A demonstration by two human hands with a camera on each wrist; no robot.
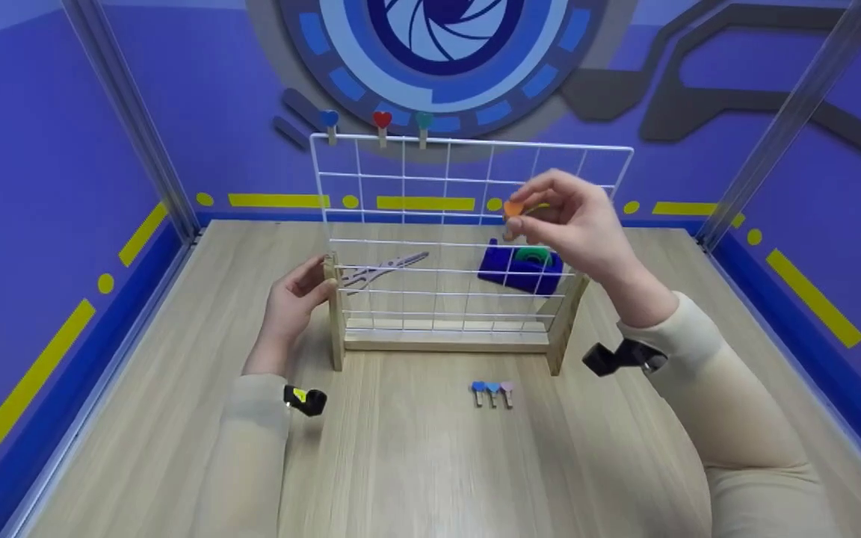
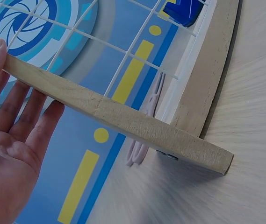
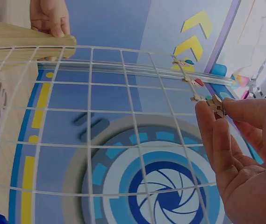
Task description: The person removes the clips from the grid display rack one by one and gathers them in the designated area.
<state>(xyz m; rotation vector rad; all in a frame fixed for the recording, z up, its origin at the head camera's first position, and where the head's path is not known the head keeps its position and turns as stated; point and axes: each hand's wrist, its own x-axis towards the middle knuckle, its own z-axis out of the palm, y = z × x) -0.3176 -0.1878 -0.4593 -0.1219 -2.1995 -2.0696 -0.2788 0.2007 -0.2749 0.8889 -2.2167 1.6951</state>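
My right hand (image 1: 578, 228) pinches an orange heart-topped clothespin (image 1: 513, 208) between thumb and fingers, in front of the right part of a white wire grid (image 1: 475, 141). In the right wrist view that clothespin (image 3: 216, 105) shows its wooden side, held close to the grid. My left hand (image 1: 290, 306) grips the upper part of the wooden side post (image 1: 337, 329) of the grid's stand. The left wrist view has the thumb on one side of the post (image 2: 95, 105) and fingers on the other. Blue (image 1: 330, 119), red (image 1: 382, 121) and green (image 1: 424, 122) heart clothespins stand clipped along the top wire at the left.
Three more heart clothespins, dark blue (image 1: 478, 388), light blue (image 1: 493, 388) and pink (image 1: 507, 388), lie in a row on the table before the stand. Behind the grid are pale pink scissors (image 1: 393, 264) and a blue tape dispenser (image 1: 498, 263) with green tape. Patterned panels surround the table.
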